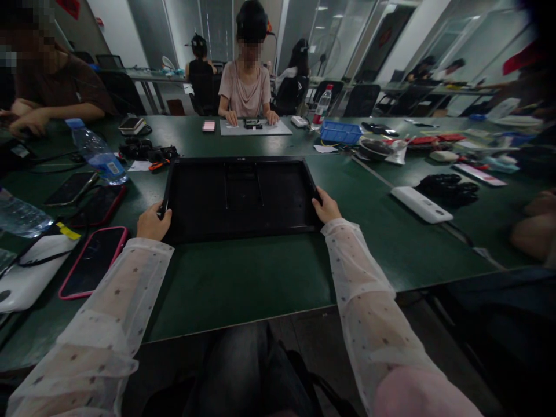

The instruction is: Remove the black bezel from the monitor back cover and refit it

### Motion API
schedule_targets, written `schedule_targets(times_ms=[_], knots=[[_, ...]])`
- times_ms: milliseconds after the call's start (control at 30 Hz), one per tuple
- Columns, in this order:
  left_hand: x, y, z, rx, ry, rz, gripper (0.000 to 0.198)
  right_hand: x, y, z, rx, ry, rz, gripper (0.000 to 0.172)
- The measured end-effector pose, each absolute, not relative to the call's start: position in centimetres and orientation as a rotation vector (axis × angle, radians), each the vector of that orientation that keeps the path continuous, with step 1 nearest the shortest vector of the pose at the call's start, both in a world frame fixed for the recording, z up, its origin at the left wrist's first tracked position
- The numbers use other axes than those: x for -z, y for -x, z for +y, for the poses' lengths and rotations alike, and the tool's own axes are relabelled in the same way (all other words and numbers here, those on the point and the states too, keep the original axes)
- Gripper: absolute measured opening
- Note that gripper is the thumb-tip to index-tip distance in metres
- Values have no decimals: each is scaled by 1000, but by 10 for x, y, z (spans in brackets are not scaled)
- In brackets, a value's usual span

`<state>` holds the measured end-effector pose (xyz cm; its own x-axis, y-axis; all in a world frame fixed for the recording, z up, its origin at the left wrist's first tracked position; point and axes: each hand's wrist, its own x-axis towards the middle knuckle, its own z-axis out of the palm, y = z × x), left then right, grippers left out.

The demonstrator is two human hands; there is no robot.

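Over a green table (260, 278), where a water bottle (96, 153) stands at left, the left hand (153, 222) grips one end of a black casing (195, 200) and the right hand (327, 207) the other, so a leftward swing might topple the bottle.

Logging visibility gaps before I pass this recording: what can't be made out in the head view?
All in the head view:
- Underside of the black casing: hidden by its own upper face.
- Left hand, most fingertips: hidden behind the casing's edge.
- Right hand, most fingertips: likewise hidden.
- Lying bottle: cut off by the left picture edge.
- Dark parts before the person opposite: too small to identify.
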<state>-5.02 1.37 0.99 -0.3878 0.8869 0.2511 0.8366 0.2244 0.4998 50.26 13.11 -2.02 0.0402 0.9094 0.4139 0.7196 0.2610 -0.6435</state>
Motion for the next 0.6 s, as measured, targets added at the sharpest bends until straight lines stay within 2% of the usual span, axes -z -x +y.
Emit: schedule_targets(times_ms=[333,600], knots=[[-16,47,8,-791,-1777,2425,51,29,-508,130,-331,1543,-1668,67],[-17,47,10,-778,-1791,2489,54,15,-498,121,-195,1637,-1632,59]])
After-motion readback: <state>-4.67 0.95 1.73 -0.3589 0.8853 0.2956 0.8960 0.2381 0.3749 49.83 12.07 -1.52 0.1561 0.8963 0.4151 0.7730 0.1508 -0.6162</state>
